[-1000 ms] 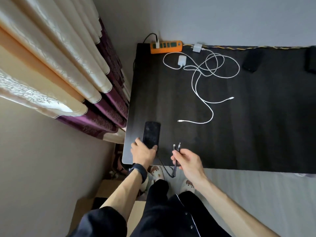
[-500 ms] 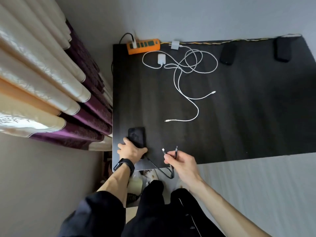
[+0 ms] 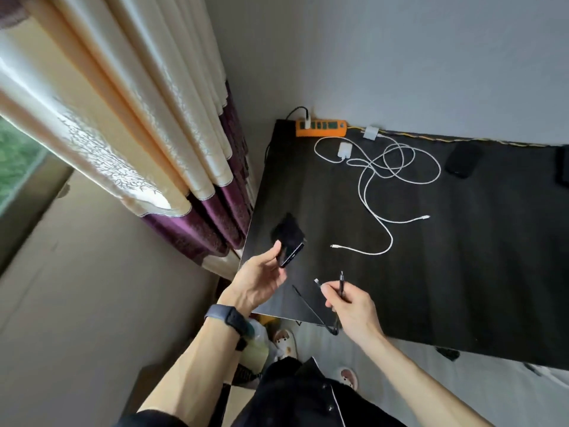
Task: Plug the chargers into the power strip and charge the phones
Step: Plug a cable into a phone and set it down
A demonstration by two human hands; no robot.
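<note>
My left hand (image 3: 260,280) grips a black phone (image 3: 291,241), lifted and tilted off the near left corner of the dark table (image 3: 462,272). My right hand (image 3: 354,306) pinches a black cable (image 3: 341,285) with two connector tips pointing up; its loop hangs below the table edge. An orange power strip (image 3: 321,128) lies at the far left corner with one white plug in it. A white charger brick (image 3: 344,150) with a tangled white cable (image 3: 397,167) lies near it, and a second white charger (image 3: 370,132) sits beside the strip.
Two more dark phones lie at the back right, one (image 3: 463,160) near the wall and one (image 3: 563,167) at the frame edge. Cream and purple curtains (image 3: 154,134) hang close to the table's left edge. A yellow cord (image 3: 431,136) runs along the wall.
My left hand has picked the black phone up off the table and tilted it. My right hand keeps holding the black cable ends in about the same place. The view has swung left.
</note>
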